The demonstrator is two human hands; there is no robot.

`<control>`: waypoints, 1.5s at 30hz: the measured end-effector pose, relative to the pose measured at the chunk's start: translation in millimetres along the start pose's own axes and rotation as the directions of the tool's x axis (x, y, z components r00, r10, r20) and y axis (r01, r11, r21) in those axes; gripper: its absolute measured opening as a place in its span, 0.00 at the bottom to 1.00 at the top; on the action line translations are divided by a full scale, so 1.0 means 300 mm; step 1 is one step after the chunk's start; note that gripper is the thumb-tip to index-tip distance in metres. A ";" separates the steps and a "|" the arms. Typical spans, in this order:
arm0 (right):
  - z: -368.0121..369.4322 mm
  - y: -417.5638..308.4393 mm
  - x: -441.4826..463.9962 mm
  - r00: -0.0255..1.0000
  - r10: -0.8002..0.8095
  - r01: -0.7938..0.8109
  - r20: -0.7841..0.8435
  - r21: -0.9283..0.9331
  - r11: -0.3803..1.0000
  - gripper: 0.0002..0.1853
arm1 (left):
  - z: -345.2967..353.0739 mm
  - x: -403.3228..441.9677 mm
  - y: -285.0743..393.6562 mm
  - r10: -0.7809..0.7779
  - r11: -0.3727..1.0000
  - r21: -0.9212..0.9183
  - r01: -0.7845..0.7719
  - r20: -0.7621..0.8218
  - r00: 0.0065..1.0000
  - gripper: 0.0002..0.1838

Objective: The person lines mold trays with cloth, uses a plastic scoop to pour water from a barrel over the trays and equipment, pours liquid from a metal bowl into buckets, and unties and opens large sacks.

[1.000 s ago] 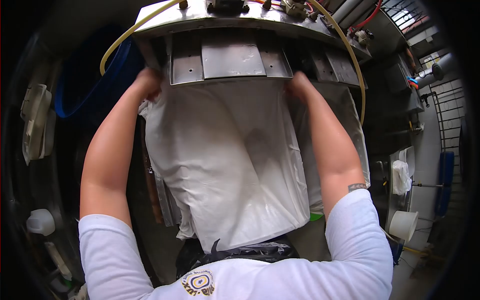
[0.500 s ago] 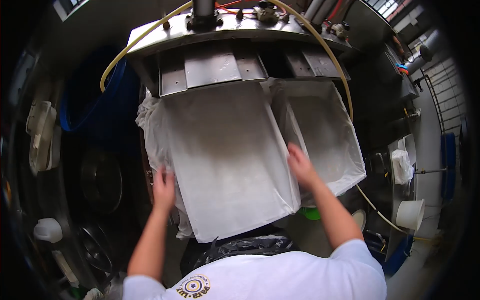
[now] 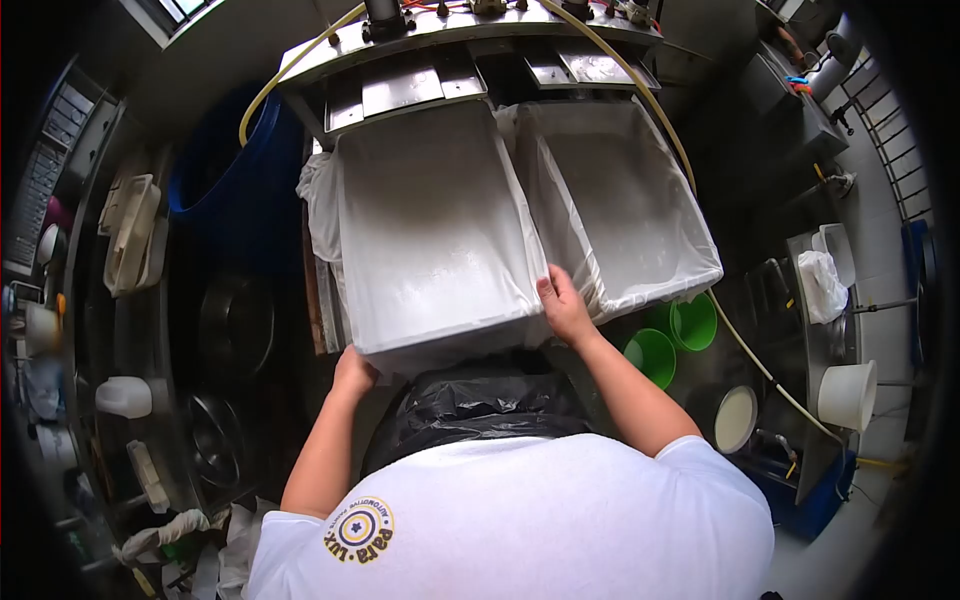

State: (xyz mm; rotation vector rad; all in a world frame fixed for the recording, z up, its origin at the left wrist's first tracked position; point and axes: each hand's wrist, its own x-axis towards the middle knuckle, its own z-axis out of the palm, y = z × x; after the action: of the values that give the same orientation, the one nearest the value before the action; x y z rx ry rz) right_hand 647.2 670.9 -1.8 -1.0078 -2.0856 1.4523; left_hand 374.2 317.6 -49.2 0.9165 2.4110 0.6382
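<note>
A rectangular tray lined with white cloth [image 3: 430,230] lies in front of me, its cloth draped over the sides and front. My left hand [image 3: 354,376] is closed at its front left corner, fingers partly hidden behind the corner. At the front right corner, my right hand [image 3: 566,306] grips the edge with the thumb on top. Folds of cloth run between this tray and a second cloth-lined tray [image 3: 630,190] on the right. Bunched white cloth [image 3: 322,205] hangs over the left side.
Behind the trays stands a metal press frame [image 3: 470,42] with steel plates [image 3: 402,92] and a yellow hose [image 3: 655,95]. A blue barrel [image 3: 215,180] is at left. Green buckets [image 3: 651,358] sit below the right tray. A white bucket [image 3: 848,396] is at far right.
My left hand has moved from the tray's left side to its front left corner. My right hand has come to the front right corner. The view has shifted, showing more floor.
</note>
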 end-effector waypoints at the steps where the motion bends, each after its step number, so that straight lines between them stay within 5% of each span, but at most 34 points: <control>1: -0.005 -0.003 -0.013 0.991 -0.060 0.052 -0.120 -0.068 0.996 0.27 | -0.027 -0.007 0.027 0.071 0.994 0.078 -0.073 0.026 0.997 0.19; 5: -0.012 0.066 -0.137 0.976 0.000 -0.010 -0.219 -0.045 0.999 0.26 | 0.048 -0.053 0.013 0.104 0.984 -0.131 -0.118 -0.109 0.989 0.18; 7: 0.040 0.200 -0.162 0.988 -0.122 0.092 -0.092 -0.279 0.956 0.27 | 0.068 -0.046 -0.006 -0.032 0.968 -0.248 0.039 0.032 0.999 0.16; 9: 0.067 0.243 -0.173 0.976 -0.196 0.142 -0.098 -0.401 0.905 0.20 | 0.067 -0.057 -0.044 -0.048 0.980 -0.190 0.059 0.058 0.997 0.14; 11: 0.008 0.192 -0.134 0.991 0.130 -0.124 0.020 -0.183 0.975 0.14 | 0.009 -0.090 0.000 -0.172 0.985 0.057 0.166 0.121 0.978 0.13; 14: -0.138 0.109 -0.170 0.998 0.034 -0.040 -0.061 -0.097 0.995 0.12 | -0.106 -0.204 -0.032 -0.045 0.985 0.158 0.063 -0.119 0.992 0.12; 15: -0.198 0.014 -0.199 0.996 0.005 -0.010 -0.087 -0.057 0.998 0.13 | -0.175 -0.255 0.013 -0.195 0.978 0.037 0.204 -0.170 0.966 0.12; 17: -0.274 -0.135 -0.239 0.982 -0.070 0.055 -0.175 -0.090 0.994 0.12 | -0.256 -0.343 0.049 -0.223 0.884 -0.457 0.096 -0.232 0.947 0.08; 21: -0.311 -0.169 -0.283 0.921 -0.190 0.141 -0.342 -0.163 0.977 0.12 | -0.372 -0.410 0.250 -0.093 0.732 -0.655 -0.188 -0.369 0.925 0.08; 22: -0.309 -0.092 -0.277 0.876 -0.361 0.265 -0.319 -0.308 0.914 0.13 | -0.362 -0.418 0.261 -0.085 0.787 -0.597 -0.158 -0.357 0.930 0.08; 23: -0.314 0.008 -0.279 0.876 -0.366 0.272 -0.314 -0.306 0.912 0.13 | -0.353 -0.427 0.269 -0.080 0.835 -0.535 -0.127 -0.346 0.935 0.07; 24: -0.326 0.115 -0.294 0.939 -0.333 0.256 -0.086 -0.470 0.845 0.15 | -0.333 -0.440 0.240 -0.031 0.951 -0.300 -0.074 -0.333 0.942 0.06; 25: -0.340 0.179 -0.316 0.961 -0.245 0.273 0.131 -0.615 0.740 0.17 | -0.316 -0.463 0.267 0.033 0.999 0.001 -0.034 -0.300 0.953 0.07; 26: -0.351 0.200 -0.338 0.974 0.039 0.130 0.223 -0.696 0.706 0.21 | -0.291 -0.492 0.263 0.053 0.993 0.117 -0.029 -0.204 0.978 0.08; 27: -0.347 0.227 -0.345 0.963 0.122 0.092 0.242 -0.717 0.691 0.22 | -0.261 -0.521 0.259 0.058 0.973 0.227 -0.032 -0.108 0.992 0.10; 29: -0.352 0.278 -0.350 0.937 0.131 0.172 0.324 -0.753 0.636 0.18 | -0.240 -0.560 0.289 -0.183 0.972 0.134 0.191 -0.068 0.981 0.13; 31: -0.325 0.172 -0.327 0.954 0.055 0.173 0.294 -0.693 0.699 0.16 | -0.246 -0.530 0.322 -0.246 0.952 0.190 0.242 -0.005 0.969 0.15; 34: -0.221 -0.139 -0.224 0.934 -0.294 0.355 0.203 -0.440 0.825 0.14 | -0.228 -0.368 0.381 0.191 0.969 0.211 -0.131 -0.298 0.935 0.17; 35: -0.174 -0.236 -0.175 0.882 -0.412 0.472 0.230 -0.432 0.768 0.14 | -0.237 -0.283 0.444 0.322 0.937 0.248 -0.246 -0.339 0.884 0.21; 38: -0.010 -0.346 0.021 0.760 -0.513 0.642 0.398 -0.340 0.687 0.25 | -0.238 -0.045 0.574 0.391 0.906 0.275 -0.323 -0.246 0.887 0.34; 39: 0.048 -0.357 0.061 0.758 -0.519 0.647 0.395 -0.349 0.678 0.25 | -0.213 0.053 0.572 0.264 0.923 0.306 -0.232 -0.065 0.962 0.45; 40: 0.107 -0.366 0.106 0.806 -0.293 0.573 0.515 -0.552 0.606 0.36 | -0.187 0.138 0.564 0.115 0.923 0.354 -0.147 0.110 0.987 0.56; 41: 0.149 -0.354 0.152 0.831 -0.036 0.504 0.556 -0.722 0.473 0.47 | -0.163 0.195 0.558 0.125 0.923 0.353 -0.153 0.101 0.987 0.56; 43: 0.227 -0.238 0.254 0.710 0.231 0.562 0.665 -0.733 0.383 0.67 | -0.108 0.290 0.526 -0.179 0.881 0.473 -0.008 0.348 0.920 0.74; 45: 0.272 -0.206 0.281 0.725 0.336 0.461 0.602 -0.785 0.413 0.72 | -0.006 0.364 0.442 -0.171 0.860 0.509 -0.032 0.348 0.922 0.81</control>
State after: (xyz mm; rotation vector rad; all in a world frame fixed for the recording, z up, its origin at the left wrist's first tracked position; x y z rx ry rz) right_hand 516.2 670.4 18.5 -0.6235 -3.6630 0.4470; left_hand 364.4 482.1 -1.2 1.0311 2.2586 -0.2222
